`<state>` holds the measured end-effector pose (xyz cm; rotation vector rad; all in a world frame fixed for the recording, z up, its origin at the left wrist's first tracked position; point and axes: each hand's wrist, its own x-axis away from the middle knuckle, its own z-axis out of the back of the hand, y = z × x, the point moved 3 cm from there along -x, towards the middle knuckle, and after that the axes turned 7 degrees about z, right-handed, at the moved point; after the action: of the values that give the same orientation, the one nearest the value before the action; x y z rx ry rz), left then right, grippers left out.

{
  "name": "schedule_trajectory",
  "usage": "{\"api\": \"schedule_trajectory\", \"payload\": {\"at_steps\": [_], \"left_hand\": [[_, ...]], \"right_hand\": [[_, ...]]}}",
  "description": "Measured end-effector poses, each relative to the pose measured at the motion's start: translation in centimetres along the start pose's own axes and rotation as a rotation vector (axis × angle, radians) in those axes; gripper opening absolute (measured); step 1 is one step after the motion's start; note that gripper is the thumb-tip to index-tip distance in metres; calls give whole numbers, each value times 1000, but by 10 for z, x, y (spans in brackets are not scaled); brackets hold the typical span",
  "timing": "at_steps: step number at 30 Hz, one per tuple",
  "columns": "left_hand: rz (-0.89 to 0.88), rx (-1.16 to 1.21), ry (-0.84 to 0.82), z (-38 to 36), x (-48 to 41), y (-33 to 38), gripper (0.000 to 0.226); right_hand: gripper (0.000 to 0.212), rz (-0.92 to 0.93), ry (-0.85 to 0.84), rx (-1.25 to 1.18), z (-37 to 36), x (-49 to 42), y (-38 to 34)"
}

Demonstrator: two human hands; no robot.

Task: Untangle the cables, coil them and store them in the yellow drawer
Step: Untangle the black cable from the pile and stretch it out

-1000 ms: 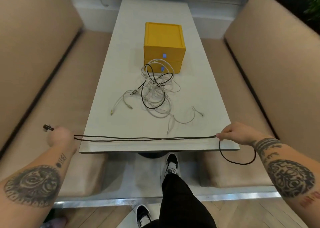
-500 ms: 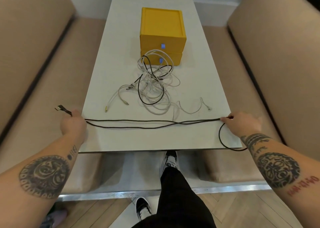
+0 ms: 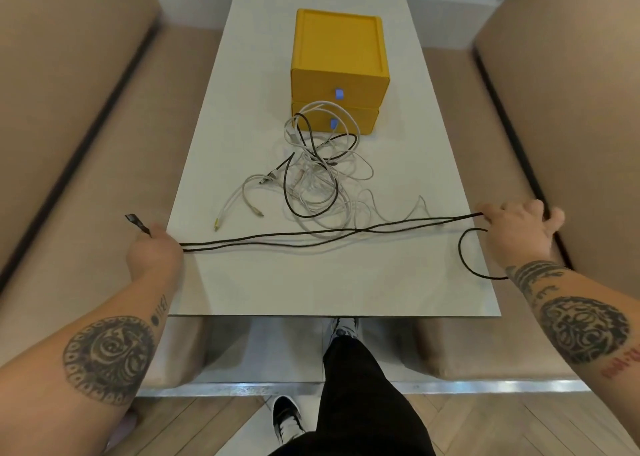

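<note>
A person held a black cable (image 3: 311, 239) doubled and stretched across the near end of the counter (image 3: 346, 293). The left hand (image 3: 154, 251) gripped the strands at the counter's left edge, with the plug (image 3: 135, 220) poking out past the fist. The right hand (image 3: 519, 230) pinched the far fold at the right edge, and a slack loop hung below it. Behind them, a pile of cables (image 3: 318, 178), white and black, lay tangled against the front of the yellow drawer unit (image 3: 337, 74), both of its drawers closed. The step in hand appeared to be coiling the one cable already freed. The next move would likely call for bringing the hands together to fold the lengths smaller, taking in the hanging loop. One hand would then have to open a drawer, and the lower one was partly blocked by the pile.
</note>
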<state>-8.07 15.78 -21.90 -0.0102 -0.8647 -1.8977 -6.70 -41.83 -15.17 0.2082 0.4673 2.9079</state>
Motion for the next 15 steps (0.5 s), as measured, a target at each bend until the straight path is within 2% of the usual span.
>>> {"api": "schedule_trajectory", "payload": {"at_steps": [4,10,15], "left_hand": [[77,45,-26,-7,-5,-2,52],[78,-29,-104,-3,-13,-1,53],[158,-71,-142,2,-28,-6,45]], "right_hand": [[69,48,-82,-31,-20,19,-29],[64,18,-108,-126,-38,35,-37],[56,10,-71,-210,-34,45,-40]]}}
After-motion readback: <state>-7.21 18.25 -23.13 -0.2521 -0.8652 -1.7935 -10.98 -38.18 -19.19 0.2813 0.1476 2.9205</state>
